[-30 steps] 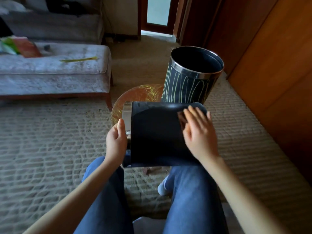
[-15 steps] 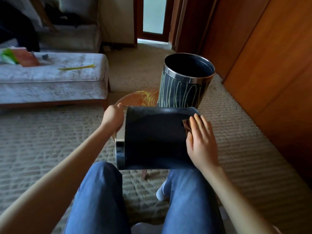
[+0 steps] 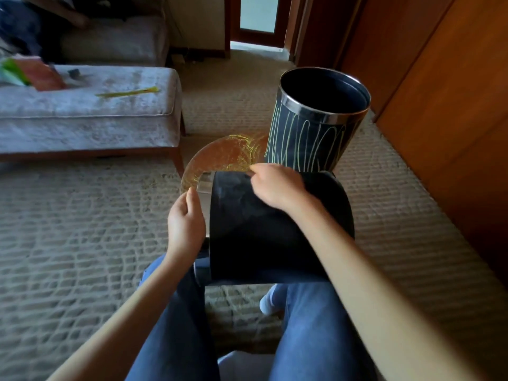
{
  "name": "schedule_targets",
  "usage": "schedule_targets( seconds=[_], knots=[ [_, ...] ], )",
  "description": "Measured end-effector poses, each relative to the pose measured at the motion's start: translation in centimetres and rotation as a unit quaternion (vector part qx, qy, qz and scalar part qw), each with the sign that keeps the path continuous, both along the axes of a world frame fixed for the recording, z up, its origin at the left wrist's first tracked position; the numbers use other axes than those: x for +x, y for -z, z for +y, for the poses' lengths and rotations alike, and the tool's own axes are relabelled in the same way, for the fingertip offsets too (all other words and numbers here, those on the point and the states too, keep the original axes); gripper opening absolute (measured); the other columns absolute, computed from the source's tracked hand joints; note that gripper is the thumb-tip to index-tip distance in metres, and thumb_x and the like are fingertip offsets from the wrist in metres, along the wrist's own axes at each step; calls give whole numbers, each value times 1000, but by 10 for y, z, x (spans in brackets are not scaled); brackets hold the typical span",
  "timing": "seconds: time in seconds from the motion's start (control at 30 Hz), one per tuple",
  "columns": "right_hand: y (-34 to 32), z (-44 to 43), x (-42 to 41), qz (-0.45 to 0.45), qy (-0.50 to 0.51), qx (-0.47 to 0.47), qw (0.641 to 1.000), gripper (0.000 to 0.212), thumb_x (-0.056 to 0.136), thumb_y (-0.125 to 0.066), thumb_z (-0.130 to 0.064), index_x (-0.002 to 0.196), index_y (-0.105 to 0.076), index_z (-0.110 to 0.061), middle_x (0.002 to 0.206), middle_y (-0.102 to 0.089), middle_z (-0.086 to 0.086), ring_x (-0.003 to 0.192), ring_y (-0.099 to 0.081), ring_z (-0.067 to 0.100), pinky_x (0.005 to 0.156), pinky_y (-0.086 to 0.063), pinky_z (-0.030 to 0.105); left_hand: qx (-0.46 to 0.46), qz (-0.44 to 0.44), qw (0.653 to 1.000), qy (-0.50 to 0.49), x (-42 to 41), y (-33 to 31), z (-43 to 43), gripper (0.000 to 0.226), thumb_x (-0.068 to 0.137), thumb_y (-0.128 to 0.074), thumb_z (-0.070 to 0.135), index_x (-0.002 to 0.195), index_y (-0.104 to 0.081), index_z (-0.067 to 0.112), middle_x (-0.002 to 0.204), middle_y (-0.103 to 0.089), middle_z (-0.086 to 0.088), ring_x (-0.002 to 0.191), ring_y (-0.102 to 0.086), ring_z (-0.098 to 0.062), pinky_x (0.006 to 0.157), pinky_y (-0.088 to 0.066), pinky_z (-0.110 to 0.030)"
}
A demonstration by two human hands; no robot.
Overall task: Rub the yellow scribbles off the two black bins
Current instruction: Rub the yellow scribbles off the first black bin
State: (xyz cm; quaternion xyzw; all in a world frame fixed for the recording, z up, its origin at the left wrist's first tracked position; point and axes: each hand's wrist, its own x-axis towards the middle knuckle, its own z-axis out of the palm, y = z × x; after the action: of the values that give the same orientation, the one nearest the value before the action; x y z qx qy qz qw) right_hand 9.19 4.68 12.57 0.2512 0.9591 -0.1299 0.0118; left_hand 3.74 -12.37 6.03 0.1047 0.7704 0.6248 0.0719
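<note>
One black bin (image 3: 275, 229) lies sideways across the person's lap, the left hand (image 3: 185, 224) curled around its rim end. The right hand (image 3: 277, 185) presses on its upper side, fingers bunched; whether they pinch anything I cannot tell. The scribbled bin (image 3: 310, 133) stands upright on the round desk (image 3: 220, 158) just beyond.

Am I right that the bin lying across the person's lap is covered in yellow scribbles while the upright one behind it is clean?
Reversed. The head view shows the bin on the lap looking plain black, while the upright bin carries the yellow scribbles.
</note>
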Motion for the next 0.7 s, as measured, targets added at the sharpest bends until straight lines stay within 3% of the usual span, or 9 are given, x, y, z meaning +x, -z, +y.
schedule_targets(
  seconds=[0.1,0.2,0.27,0.43,0.53,0.6,0.67,0.7],
  knots=[
    [19,-65,8,122,-95,62,986,52,93,-33,-18,140,-51,-5,146,-51,11,136,-42,32,116,-29,41,6,3,1000,12,-13,-3,7,41,106,-37,29,72,-45,8,68,-45,-8,66,-41,-18,65,-36,-36],
    [49,-105,37,162,-155,143,964,60,92,-34,-18,149,-36,0,156,-36,18,146,-27,35,122,-16,46,41,-18,998,40,-23,0,9,40,104,-39,32,70,-52,15,71,-56,-6,71,-52,-20,70,-44,-38],
    [57,-93,55,180,-182,148,955,58,94,-40,-16,150,-36,-2,157,-34,16,147,-26,33,123,-15,46,44,-15,998,34,-22,3,8,40,104,-38,36,71,-48,16,69,-49,-7,68,-46,-19,67,-40,-37],
    [47,9,106,213,-22,181,960,50,91,-43,-22,136,-55,-4,143,-54,13,134,-48,31,118,-23,52,21,-11,1000,13,-14,0,9,42,104,-38,38,67,-33,19,63,-33,-2,62,-33,-20,59,-30,-34],
    [46,53,143,204,44,187,960,48,95,-38,-24,132,-56,-1,133,-61,17,124,-57,34,116,-26,57,17,-21,999,44,-16,-4,6,41,104,-39,44,70,-40,19,60,-35,1,57,-34,-16,57,-30,-32],
    [49,57,154,225,124,146,955,45,98,-35,-28,117,-61,3,109,-70,22,99,-66,40,109,-37,55,-37,-63,995,64,-31,-12,14,38,103,-37,48,86,-53,18,58,-41,3,52,-38,-11,53,-32,-30],
    [51,50,151,267,199,31,942,49,98,-32,-34,100,-64,4,88,-69,28,82,-66,46,82,-48,41,-74,-115,987,87,-56,-18,32,37,104,-36,45,102,-59,16,52,-45,2,45,-42,-11,46,-34,-25],
    [51,46,148,295,212,-11,932,49,97,-32,-33,96,-64,5,83,-68,29,78,-65,46,69,-41,36,-68,-137,984,94,-68,-19,41,37,104,-36,43,109,-61,17,51,-47,1,44,-44,-12,42,-35,-22]
  ],
)
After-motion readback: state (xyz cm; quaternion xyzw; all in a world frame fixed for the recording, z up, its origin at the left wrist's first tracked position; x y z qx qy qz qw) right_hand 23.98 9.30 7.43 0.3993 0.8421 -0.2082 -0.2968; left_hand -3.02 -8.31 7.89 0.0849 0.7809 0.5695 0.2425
